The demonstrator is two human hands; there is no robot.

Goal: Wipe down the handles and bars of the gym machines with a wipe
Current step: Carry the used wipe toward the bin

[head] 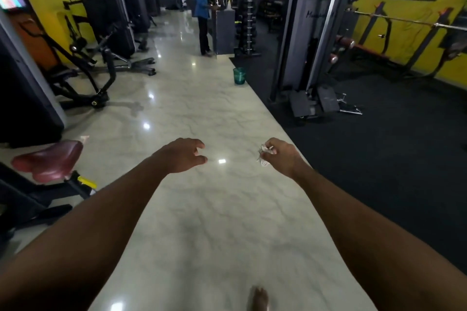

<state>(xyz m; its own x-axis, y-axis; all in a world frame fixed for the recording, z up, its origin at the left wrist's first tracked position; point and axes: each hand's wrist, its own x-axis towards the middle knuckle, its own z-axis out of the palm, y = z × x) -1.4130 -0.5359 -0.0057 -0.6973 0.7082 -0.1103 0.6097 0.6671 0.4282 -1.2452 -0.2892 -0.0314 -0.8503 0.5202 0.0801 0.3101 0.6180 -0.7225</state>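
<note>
Right hand [283, 156] pinches a crumpled white wipe [264, 156], its axis unclear; left hand [183, 155] hangs relaxed above the open pale marble floor [202, 113].

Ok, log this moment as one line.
left hand: empty, loosely curled | right hand: holds crumpled wipe | wiping: not underway | near: red seat, left side
</note>
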